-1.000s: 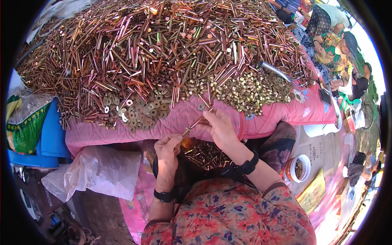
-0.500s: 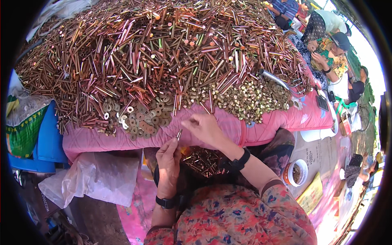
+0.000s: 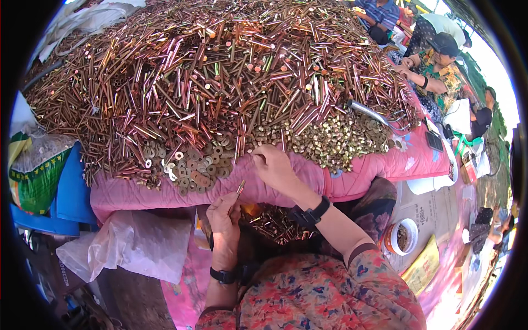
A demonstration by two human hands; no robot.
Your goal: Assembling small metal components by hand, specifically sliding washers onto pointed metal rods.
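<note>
Left grip [image 3: 223,217] pinches a bolt [image 3: 241,187], which juts beyond its fingertips. Right grip [image 3: 275,169] is curled, contents impossible to tell; nuts [image 3: 333,144] lie to its right, washers [image 3: 199,169] left.

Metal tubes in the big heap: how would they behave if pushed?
The metal tubes look stiff, as they lie straight. Their round sides probably make them apt to roll. Heaped loosely at crossing angles, they could well slide over one another.
</note>
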